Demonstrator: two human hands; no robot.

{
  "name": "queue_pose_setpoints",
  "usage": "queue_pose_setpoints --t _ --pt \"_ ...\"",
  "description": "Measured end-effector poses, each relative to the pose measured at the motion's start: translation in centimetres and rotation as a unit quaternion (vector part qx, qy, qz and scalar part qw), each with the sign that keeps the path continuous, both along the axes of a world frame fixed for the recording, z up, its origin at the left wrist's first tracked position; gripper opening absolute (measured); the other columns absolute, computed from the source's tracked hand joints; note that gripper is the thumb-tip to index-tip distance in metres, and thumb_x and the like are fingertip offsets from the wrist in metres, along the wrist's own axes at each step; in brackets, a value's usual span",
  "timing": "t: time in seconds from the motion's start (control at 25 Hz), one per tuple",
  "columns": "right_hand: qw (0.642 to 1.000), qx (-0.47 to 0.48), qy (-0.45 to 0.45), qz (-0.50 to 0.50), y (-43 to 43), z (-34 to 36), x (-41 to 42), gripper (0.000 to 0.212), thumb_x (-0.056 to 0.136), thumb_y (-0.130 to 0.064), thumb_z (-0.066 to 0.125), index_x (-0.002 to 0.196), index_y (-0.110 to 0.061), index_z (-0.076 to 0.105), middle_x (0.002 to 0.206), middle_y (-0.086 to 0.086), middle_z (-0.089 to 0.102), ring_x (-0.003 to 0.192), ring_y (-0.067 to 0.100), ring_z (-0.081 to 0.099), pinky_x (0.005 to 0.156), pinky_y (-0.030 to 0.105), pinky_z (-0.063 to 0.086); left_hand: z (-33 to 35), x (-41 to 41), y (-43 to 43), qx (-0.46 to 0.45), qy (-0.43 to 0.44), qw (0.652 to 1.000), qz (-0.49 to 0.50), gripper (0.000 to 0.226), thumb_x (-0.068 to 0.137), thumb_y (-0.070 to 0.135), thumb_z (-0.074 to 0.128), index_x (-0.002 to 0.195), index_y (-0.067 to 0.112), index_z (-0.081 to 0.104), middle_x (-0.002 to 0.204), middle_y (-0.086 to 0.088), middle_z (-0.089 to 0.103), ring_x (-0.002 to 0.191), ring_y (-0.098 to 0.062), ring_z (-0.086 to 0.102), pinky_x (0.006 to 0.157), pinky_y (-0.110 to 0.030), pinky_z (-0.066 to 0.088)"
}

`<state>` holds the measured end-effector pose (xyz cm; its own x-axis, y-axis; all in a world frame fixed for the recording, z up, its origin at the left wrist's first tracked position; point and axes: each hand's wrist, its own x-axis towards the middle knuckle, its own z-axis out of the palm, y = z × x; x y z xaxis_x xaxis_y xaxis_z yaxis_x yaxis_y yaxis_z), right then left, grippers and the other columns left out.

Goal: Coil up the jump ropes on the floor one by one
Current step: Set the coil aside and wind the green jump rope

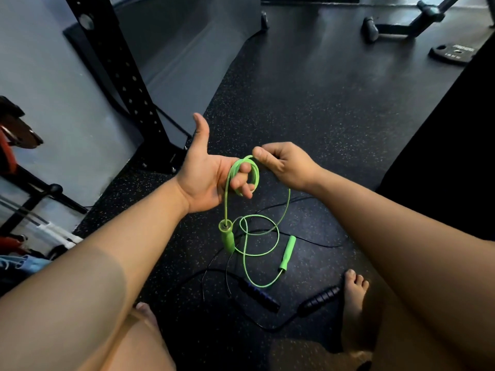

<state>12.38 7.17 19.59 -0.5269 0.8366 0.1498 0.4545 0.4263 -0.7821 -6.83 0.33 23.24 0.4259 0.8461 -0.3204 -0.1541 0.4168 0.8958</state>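
Note:
A green jump rope (pixel 247 236) is partly wound in small loops around the fingers of my left hand (pixel 206 178), whose thumb points up. One green handle (pixel 227 236) hangs from those loops. My right hand (pixel 284 164) pinches the rope at the top of the loops. The rest of the green cord trails in loose curls to the floor, where the second green handle (pixel 287 253) lies. A black jump rope (pixel 318 299) with two ribbed handles and a thin dark cord lies on the floor below my hands.
A black perforated rack post (pixel 117 65) stands bolted to the floor at left. A bench frame (pixel 407 25) and a weight plate (pixel 452 53) sit at the far right. My bare feet (pixel 353 293) are beside the black rope.

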Motion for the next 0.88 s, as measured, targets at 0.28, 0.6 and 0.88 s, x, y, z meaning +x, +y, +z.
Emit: queue_pose_setpoints --t 0.28,0.6,0.88 --pt "0.986 -0.167 0.005 0.007 -2.1 -2.2 -1.8 0.042 0.107 -0.038 0.041 0.081 -0.013 0.064 0.059 0.005 0.052 0.050 0.016 0.049 0.050 0.026 0.042 0.0 -1.7 0.4 0.029 -0.178 0.976 0.125 0.114 0.066 0.103 0.008 0.098 0.005 0.058 0.082 -0.008 0.066 0.088 -0.030 0.072 0.105 -0.036 0.048" --pt "0.966 -0.097 -0.206 0.123 -3.3 -1.3 -2.9 0.031 0.105 -0.036 0.047 0.103 -0.018 0.073 0.068 0.003 0.066 0.059 0.013 0.058 0.063 0.028 0.049 -0.9 -2.4 1.6 0.051 -0.103 0.969 0.219 0.126 0.078 0.093 0.002 0.149 -0.007 0.031 0.133 -0.024 0.066 0.128 -0.034 0.062 0.119 -0.046 0.036" --pt "0.986 0.029 -0.133 0.099 -1.8 1.8 -1.8 0.026 0.096 -0.044 0.063 0.088 -0.024 0.077 0.067 0.002 0.067 0.057 0.010 0.054 0.061 0.031 0.045 -2.1 -1.7 1.8 0.024 0.171 0.985 -0.006 0.134 0.074 0.093 -0.011 0.133 -0.005 0.058 0.126 -0.018 0.071 0.130 -0.025 0.061 0.127 -0.050 0.012"
